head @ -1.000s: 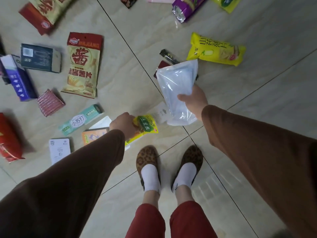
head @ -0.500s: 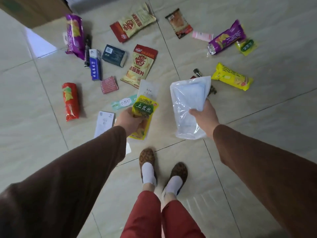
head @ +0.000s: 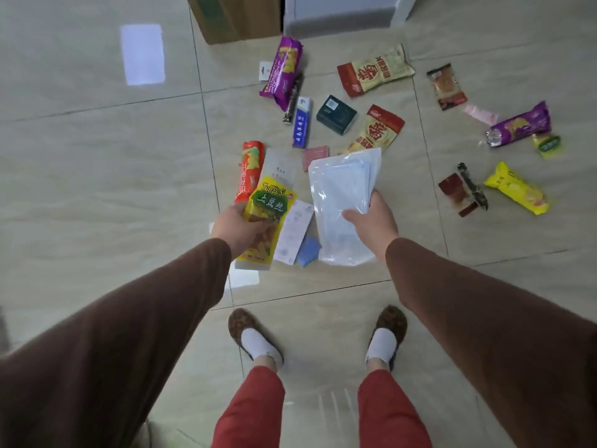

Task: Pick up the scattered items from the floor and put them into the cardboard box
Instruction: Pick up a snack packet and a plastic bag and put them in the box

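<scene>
My left hand [head: 239, 228] grips a yellow snack packet [head: 266, 206] with a green label, with a white flat pack behind it. My right hand [head: 374, 218] holds a clear plastic bag [head: 342, 189] of pale blue sheets. Both are held above the tiled floor. The cardboard box [head: 232, 17] stands at the far top, only its lower part in view. Scattered on the floor lie a purple snack bag [head: 284, 72], a red chip bag [head: 248, 169], a blue box [head: 302, 126], a dark box [head: 336, 114] and two beige chip bags [head: 374, 72].
At the right lie another purple bag [head: 520, 124], a yellow bag [head: 517, 187], a red packet [head: 457, 190], a pink item [head: 481, 113] and a small snack packet [head: 445, 85]. A white paper slip [head: 295, 232] lies below my hands. My feet [head: 255, 337] stand near the bottom. A white cabinet base [head: 339, 14] stands beside the box.
I have straightened up and the view has lifted toward the cardboard box. Both hands rose from the floor with the yellow packet and the clear bag. My feet stepped apart.
</scene>
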Demonstrator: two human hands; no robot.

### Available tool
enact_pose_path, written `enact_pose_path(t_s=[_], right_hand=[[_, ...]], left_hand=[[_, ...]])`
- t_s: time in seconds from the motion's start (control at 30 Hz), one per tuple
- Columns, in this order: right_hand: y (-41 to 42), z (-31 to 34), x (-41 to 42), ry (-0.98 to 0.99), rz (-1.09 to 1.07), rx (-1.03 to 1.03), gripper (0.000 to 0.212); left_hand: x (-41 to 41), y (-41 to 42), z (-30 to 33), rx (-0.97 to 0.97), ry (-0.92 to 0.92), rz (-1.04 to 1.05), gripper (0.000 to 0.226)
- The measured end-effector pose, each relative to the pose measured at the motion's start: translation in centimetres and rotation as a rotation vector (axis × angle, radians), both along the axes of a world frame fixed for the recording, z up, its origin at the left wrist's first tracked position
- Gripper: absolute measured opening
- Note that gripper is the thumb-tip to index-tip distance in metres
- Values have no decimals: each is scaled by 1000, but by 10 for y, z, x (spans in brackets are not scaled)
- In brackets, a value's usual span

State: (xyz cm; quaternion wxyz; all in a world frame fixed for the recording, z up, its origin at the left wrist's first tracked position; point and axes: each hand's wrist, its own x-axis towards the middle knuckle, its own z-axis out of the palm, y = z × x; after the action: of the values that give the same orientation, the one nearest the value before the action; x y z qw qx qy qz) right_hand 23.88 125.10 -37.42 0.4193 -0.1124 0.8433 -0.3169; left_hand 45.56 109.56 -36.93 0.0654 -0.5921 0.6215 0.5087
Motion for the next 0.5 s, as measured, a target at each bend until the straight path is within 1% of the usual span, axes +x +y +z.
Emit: enact_pose_path(t_s=[0.07,0.2,0.37,0.5], right_hand=[[-31,8,30,3,11,11,44],[-90,17,66,-25,-10,-26,38],[-161,16,74,-62,-12,-22,40],[-232,15,68,-63,-30,7,42]], left_hand=[[26,-28,10,-6,3,3,41],[61,-90,18,-32,-20,10,30],[79,-168,17,-61,-82,9,34],[77,-234,12,-36,-75,10,34]])
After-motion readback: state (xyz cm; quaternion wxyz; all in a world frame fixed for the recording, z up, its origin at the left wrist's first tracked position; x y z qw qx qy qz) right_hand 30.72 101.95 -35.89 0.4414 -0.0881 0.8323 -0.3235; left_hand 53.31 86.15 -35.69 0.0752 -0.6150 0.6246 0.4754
